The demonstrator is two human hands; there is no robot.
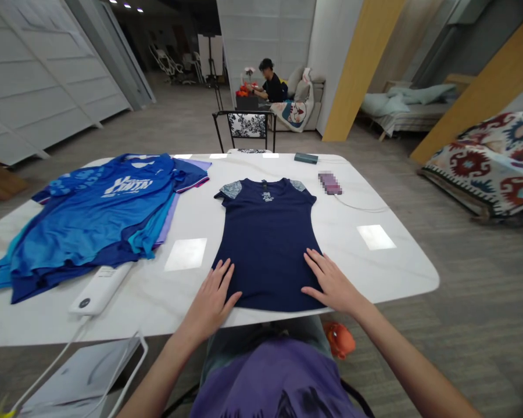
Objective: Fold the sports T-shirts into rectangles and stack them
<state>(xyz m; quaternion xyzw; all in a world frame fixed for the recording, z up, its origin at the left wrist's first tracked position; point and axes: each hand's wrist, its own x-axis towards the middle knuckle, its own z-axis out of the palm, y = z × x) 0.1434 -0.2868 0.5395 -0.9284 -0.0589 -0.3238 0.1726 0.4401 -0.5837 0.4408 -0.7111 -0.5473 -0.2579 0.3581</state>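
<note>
A dark navy T-shirt (268, 238) with light patterned sleeves lies spread flat on the white table (387, 267), its neckline away from me and its hem near the front edge. My left hand (213, 296) rests on the shirt's lower left side with the fingers stretched out. On the lower right side lies my right hand (331, 281), fingers also extended and flat on the fabric. Neither hand grips the cloth.
A pile of blue and purple shirts (96, 215) covers the table's left part, beside a white power strip (100, 290) with a cable. A phone (330, 183) and a dark case (305, 158) lie at the far right. A chair (247, 126) stands opposite; a person (272, 84) sits beyond.
</note>
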